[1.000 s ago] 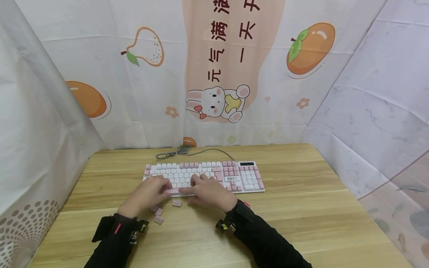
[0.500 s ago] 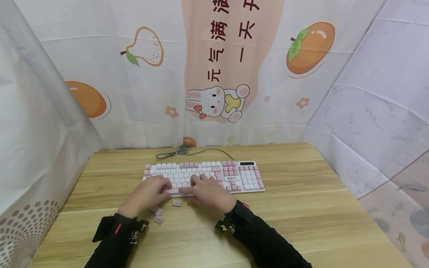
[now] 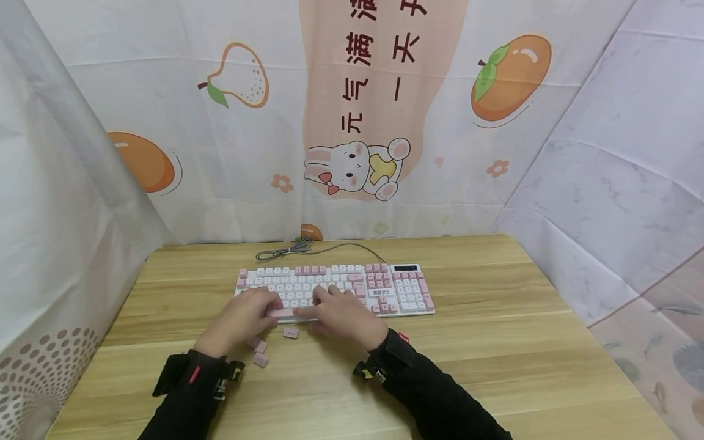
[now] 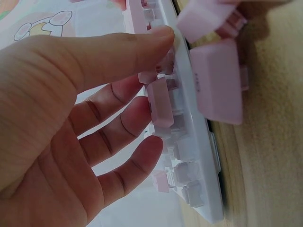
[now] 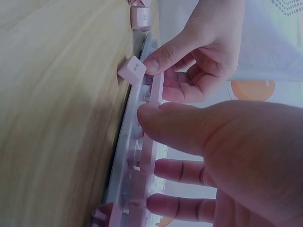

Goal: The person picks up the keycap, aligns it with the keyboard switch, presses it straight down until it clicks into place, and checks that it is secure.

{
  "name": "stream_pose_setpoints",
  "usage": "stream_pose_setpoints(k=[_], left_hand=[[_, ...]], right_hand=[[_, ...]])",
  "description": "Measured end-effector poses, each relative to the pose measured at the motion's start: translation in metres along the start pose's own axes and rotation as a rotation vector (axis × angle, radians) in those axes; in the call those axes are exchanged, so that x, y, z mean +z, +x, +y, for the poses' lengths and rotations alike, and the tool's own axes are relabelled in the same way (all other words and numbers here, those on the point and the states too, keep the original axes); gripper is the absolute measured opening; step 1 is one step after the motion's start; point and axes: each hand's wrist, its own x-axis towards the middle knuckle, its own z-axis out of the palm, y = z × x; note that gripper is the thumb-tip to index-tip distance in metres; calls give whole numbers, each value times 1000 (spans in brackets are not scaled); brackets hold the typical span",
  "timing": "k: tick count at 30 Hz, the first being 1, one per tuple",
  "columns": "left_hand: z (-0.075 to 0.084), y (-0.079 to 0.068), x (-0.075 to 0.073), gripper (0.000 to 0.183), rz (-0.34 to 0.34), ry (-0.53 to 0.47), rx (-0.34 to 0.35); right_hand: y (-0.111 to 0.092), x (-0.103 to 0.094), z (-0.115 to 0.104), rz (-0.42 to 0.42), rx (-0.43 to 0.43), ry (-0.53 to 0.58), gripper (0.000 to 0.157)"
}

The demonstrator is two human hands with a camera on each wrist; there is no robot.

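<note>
A person's left hand [image 3: 247, 315] and right hand [image 3: 341, 315] pinch a pink space bar [image 3: 283, 313] on a keyboard [image 3: 308, 287].
At left, thumb and fingers grip one end; just in front, loose pink keycaps [image 3: 261, 360] lie on the table [image 3: 495, 342], probably kept within easy reach; at right, thumb and forefinger hold farther along, likely to keep the long key level. The bar, in the keyboard's front row, looks smooth, narrow and unlettered; whether it is fully seated is unclear.
</note>
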Motion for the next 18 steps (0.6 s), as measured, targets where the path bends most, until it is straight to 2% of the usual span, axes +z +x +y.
stream_pose_setpoints(k=[18], left_hand=[[2, 1, 0, 19, -2, 21, -7]], right_hand=[[0, 1, -4, 3, 5, -91, 38]])
